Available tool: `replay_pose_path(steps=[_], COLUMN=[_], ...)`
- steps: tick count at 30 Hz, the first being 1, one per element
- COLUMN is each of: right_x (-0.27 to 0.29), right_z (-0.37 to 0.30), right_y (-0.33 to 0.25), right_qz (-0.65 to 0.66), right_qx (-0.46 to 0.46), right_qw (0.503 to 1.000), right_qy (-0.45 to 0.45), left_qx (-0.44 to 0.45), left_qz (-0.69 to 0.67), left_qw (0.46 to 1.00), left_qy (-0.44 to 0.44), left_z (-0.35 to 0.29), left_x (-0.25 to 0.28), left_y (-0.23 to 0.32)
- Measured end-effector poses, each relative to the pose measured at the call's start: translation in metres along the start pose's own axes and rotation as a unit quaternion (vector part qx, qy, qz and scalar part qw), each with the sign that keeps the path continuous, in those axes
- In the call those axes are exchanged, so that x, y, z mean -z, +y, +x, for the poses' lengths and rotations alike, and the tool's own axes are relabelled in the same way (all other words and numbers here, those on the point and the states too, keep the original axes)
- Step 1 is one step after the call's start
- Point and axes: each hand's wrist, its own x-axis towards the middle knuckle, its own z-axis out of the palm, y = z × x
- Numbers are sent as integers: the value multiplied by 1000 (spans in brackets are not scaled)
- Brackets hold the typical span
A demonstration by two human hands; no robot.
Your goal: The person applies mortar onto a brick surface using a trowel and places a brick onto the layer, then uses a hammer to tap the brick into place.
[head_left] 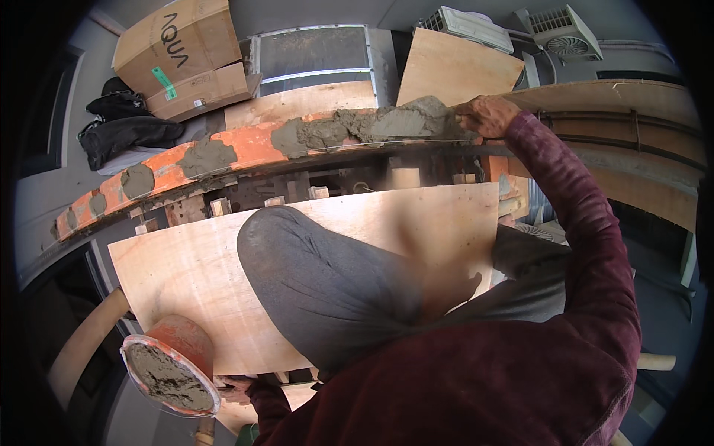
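My right hand [489, 117] reaches out to the right end of a curved course of orange brick [253, 143]. Its fingers are curled closed at the edge of a thick bed of wet grey mortar [401, 121]; what they grip is too smeared with mortar to make out. Smaller mortar dabs [207, 157] sit along the course to the left. Low on the left, my left hand [236, 389] is beside an orange bucket [181, 338] filled with mortar. The bucket tilts toward the lower left. The left fingers are mostly hidden by its rim and by shadow.
A plywood sheet [178, 256] lies under my bent leg. Bamboo poles [88, 342] stick out at the left. Behind the brick stand a cardboard box [178, 56], dark cloth [123, 130] and a leaning board [457, 67]. Metal bars [632, 134] cross at the right. A thin string runs along the brick.
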Motion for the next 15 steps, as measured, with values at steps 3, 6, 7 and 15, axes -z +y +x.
replay_pose_path(steps=[3,6,7,15], right_x=[30,29,24,-1], right_z=[-12,-17,-18,6], right_y=[-22,-13,-9,-18], right_qz=[-49,-44,-36,-105], right_qx=[-3,52,78,19], right_qw=[999,997,995,994], right_qy=[-5,37,57,25], left_qx=[-1,-7,-10,-30], left_qz=[-2,-13,-17,-56], left_qw=[1000,1000,1000,998], left_qy=[6,11,11,17], left_z=[1,2,1,0], left_x=[1,-3,-5,-3], left_y=[-6,0,2,-2])
